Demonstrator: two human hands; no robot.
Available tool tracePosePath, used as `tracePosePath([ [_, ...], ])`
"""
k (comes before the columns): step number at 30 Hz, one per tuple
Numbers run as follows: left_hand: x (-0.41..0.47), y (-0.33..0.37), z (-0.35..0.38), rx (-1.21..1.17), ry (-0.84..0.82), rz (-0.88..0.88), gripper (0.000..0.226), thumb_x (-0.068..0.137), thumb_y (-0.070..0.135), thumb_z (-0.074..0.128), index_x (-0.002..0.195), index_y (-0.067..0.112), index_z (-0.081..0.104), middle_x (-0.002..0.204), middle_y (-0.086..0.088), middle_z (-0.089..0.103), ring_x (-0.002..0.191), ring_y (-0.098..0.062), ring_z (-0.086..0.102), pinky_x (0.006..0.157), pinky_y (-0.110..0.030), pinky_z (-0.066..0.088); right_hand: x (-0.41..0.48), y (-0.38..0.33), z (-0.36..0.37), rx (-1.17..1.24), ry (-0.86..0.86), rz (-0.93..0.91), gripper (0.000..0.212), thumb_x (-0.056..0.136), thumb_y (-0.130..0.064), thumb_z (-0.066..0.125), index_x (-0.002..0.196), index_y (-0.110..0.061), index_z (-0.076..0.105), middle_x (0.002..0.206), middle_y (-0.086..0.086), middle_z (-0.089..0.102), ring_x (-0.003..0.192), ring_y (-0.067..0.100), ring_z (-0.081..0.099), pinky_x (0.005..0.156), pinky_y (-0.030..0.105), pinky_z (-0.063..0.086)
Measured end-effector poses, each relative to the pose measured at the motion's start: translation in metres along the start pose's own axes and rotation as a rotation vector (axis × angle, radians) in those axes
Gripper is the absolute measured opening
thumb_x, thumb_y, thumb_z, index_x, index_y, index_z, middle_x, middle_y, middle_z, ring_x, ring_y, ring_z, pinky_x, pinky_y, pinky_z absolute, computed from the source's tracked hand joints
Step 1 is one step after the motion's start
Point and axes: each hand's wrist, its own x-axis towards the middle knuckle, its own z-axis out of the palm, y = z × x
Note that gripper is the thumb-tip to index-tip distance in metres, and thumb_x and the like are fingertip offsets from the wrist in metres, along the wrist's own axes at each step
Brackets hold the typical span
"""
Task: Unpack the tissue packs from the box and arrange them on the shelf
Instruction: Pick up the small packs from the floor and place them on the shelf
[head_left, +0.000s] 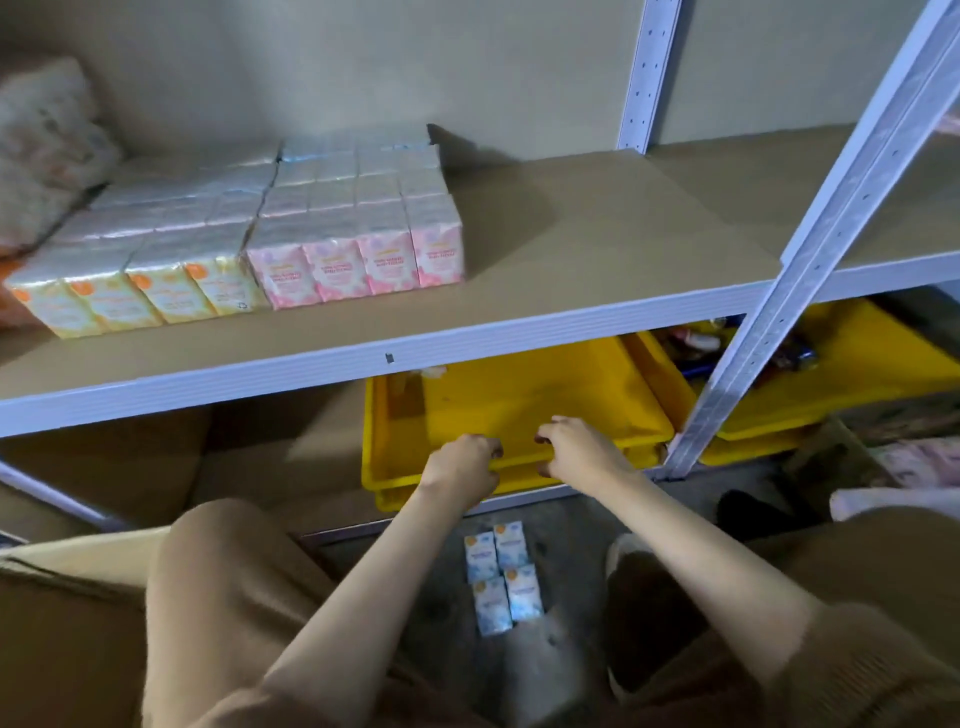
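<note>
Tissue packs (249, 244) stand left on the shelf (597, 260), a tray (379, 441) below, loose packs (501, 577) on the floor (561, 525).

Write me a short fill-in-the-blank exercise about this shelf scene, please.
The left hand and right hand grip the ____ plastic crate.
On the beige shelf board, pink tissue packs stand ____ of the pale yellow tissue packs.
Four blue tissue packs lie on the ____.
Missing words: yellow; right; floor.

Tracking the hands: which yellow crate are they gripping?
The left yellow crate, left of the grey upright post: left hand and right hand both curl over its near rim. The right yellow crate, beyond the post, holds assorted items.
</note>
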Motion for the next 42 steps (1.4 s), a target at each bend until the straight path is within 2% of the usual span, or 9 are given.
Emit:
tracePosePath([
  [7, 0.05, -0.033, 0.089, -0.172, -0.181, -0.191, 0.029, 0.092, 0.017, 0.054, 0.118, 0.007, 0.06, 0.125, -0.016, 0.061, 0.116, -0.031, 0.056, 0.093, -0.038, 0.047, 0.044, 0.025, 0.089, 0.147, -0.216, 0.15, 0.028, 0.089, -0.019, 0.059, 0.111, -0.002, 0.061, 0.119, 0.018, 0.061, 0.111, 0.031, 0.058, 0.087, 0.037, 0.049],
  [11, 0.074, -0.058, 0.137, -0.305, -0.249, -0.286, 0.026, 0.09, 0.016, 0.057, 0.112, 0.003, 0.061, 0.122, -0.016, 0.063, 0.114, -0.029, 0.058, 0.095, -0.036, 0.046, 0.072, 0.037, 0.138, 0.285, -0.291, 0.281, 0.029, 0.087, -0.016, 0.059, 0.061, -0.007, 0.051, 0.08, 0.018, 0.061, 0.085, 0.025, 0.059, 0.068, 0.03, 0.04],
  [15, 0.093, -0.077, 0.183, -0.442, -0.268, -0.404, 0.031, 0.09, 0.016, 0.058, 0.118, 0.002, 0.061, 0.125, -0.015, 0.062, 0.117, -0.027, 0.057, 0.098, -0.033, 0.045, 0.097, 0.053, 0.184, 0.419, -0.362, 0.362, 0.031, 0.089, -0.012, 0.057, 0.113, 0.006, 0.062, 0.122, 0.022, 0.062, 0.113, 0.028, 0.059, 0.091, 0.03, 0.044],
  [20, 0.113, -0.086, 0.227, -0.575, -0.265, -0.564, 0.034, 0.091, 0.01, 0.055, 0.122, -0.003, 0.059, 0.13, -0.02, 0.06, 0.122, -0.028, 0.055, 0.097, -0.029, 0.041, 0.117, 0.065, 0.236, 0.594, -0.413, 0.479, 0.037, 0.089, -0.008, 0.058, 0.121, 0.01, 0.056, 0.128, 0.025, 0.057, 0.119, 0.032, 0.055, 0.094, 0.031, 0.041],
  [27, 0.119, -0.085, 0.267, -0.708, -0.131, -0.714, 0.034, 0.09, 0.008, 0.057, 0.122, -0.004, 0.057, 0.127, -0.022, 0.06, 0.119, -0.032, 0.057, 0.095, -0.033, 0.045, 0.128, 0.07, 0.282, 0.826, -0.405, 0.641, 0.038, 0.087, -0.003, 0.06, 0.121, 0.012, 0.055, 0.113, 0.021, 0.061, 0.107, 0.03, 0.06, 0.051, 0.011, 0.038],
  [29, 0.121, -0.083, 0.271, -0.714, -0.134, -0.726, 0.036, 0.09, 0.012, 0.059, 0.122, -0.004, 0.057, 0.125, -0.023, 0.061, 0.117, -0.033, 0.058, 0.095, -0.034, 0.045, 0.129, 0.069, 0.29, 0.926, -0.391, 0.702, 0.036, 0.087, -0.001, 0.06, 0.121, 0.011, 0.055, 0.11, 0.015, 0.061, 0.105, 0.03, 0.061, 0.061, 0.004, 0.047],
  [32, 0.123, -0.078, 0.276, -0.772, -0.121, -0.78, 0.038, 0.089, 0.014, 0.061, 0.121, -0.006, 0.056, 0.123, -0.026, 0.061, 0.115, -0.035, 0.059, 0.092, -0.035, 0.047, 0.13, 0.062, 0.297, 1.007, -0.358, 0.761, 0.032, 0.085, -0.002, 0.062, 0.116, 0.007, 0.059, 0.118, 0.026, 0.064, 0.104, 0.038, 0.064, 0.09, 0.041, 0.054],
  [35, 0.124, -0.078, 0.279, -0.855, -0.114, -0.852, 0.036, 0.086, 0.012, 0.064, 0.117, -0.007, 0.059, 0.12, -0.027, 0.063, 0.11, -0.036, 0.062, 0.084, -0.033, 0.049, 0.129, 0.062, 0.302, 1.052, -0.31, 0.768, 0.031, 0.085, -0.001, 0.062, 0.114, 0.008, 0.061, 0.117, 0.026, 0.065, 0.105, 0.038, 0.065, 0.092, 0.043, 0.053],
  [42, 0.117, -0.075, 0.261, -0.955, -0.097, -0.816, 0.032, 0.084, 0.003, 0.066, 0.112, -0.01, 0.061, 0.116, -0.027, 0.065, 0.105, -0.037, 0.064, 0.077, -0.031, 0.048, 0.117, 0.071, 0.285, 1.139, -0.298, 0.803, 0.035, 0.083, 0.009, 0.06, 0.118, 0.012, 0.057, 0.121, 0.029, 0.061, 0.071, 0.022, 0.061, 0.043, 0.009, 0.051],
])
